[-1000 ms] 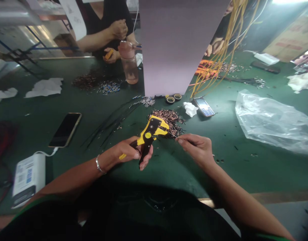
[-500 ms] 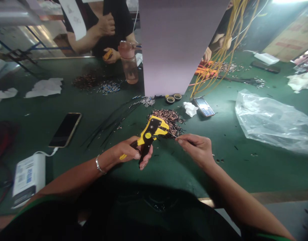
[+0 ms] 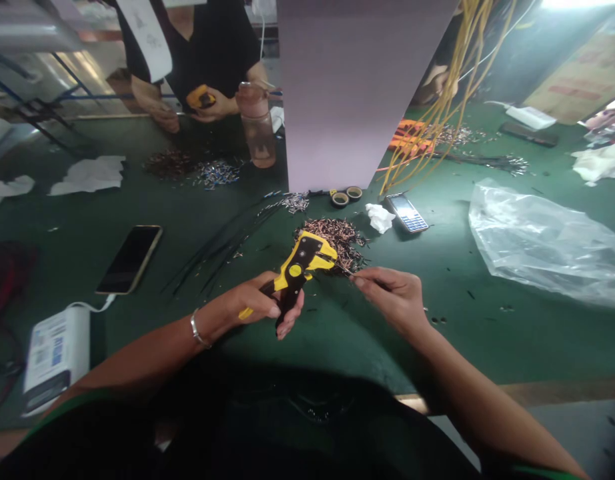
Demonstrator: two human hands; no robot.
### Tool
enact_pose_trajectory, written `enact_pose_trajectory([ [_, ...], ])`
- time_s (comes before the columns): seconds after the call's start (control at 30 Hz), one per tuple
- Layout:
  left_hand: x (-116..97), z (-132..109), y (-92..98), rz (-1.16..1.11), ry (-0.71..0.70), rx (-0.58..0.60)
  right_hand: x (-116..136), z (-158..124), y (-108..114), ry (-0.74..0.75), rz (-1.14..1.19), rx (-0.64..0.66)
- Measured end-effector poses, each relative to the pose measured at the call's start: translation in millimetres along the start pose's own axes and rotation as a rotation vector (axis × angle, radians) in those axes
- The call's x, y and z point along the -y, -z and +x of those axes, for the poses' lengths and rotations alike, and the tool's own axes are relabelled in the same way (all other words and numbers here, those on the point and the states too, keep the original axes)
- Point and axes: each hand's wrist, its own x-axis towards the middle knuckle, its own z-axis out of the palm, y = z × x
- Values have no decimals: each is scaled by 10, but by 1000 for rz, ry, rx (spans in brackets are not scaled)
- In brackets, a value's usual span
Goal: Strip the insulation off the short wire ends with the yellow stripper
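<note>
**1. Hand positions.** The left hand (image 3: 260, 307) is clenched round both handles of the yellow-and-black wire stripper (image 3: 300, 263). The tool is raised just above the green table (image 3: 487, 333), with its head pointing away from the person. Just right of the wire stripper, the right hand (image 3: 392, 297) pinches a thin dark wire (image 3: 345, 270) between thumb and forefinger. The free end of the wire meets the head of the tool. Whether that end sits inside the jaws cannot be told.

**2. Technique.** As a judgement, the step goes best as follows:
- Hold the wire straight and in line with the head.
- Pinch it close to the tool so that it does not buckle.
- Squeeze the handles evenly, with the right hand held steady.

**3. Containers.**
- Directly beyond the wire stripper lies a loose pile of copper-coloured offcuts (image 3: 337, 237). It rests on the bare table, not in any container.
- Far right of the wire stripper, a clear plastic bag (image 3: 542, 243) lies crumpled and low. Its contents cannot be made out.
- Well beyond the wire stripper and slightly left stands a capped, translucent pink bottle (image 3: 257, 130). Its fill level is unclear.
- Farther beyond the wire stripper, past the bottle, a co-worker's hand (image 3: 201, 99) grips a small yellow tool.
</note>
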Motion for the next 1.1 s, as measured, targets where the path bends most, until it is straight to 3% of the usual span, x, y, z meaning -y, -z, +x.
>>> enact_pose_trajectory([
  [0.73, -50, -2, -95, 60, -1, -75, 9, 4, -4, -14, 2, -9],
  [1.1, -61, -15, -207, 58, -14, -181, -77, 27, -31, -75, 19, 22],
])
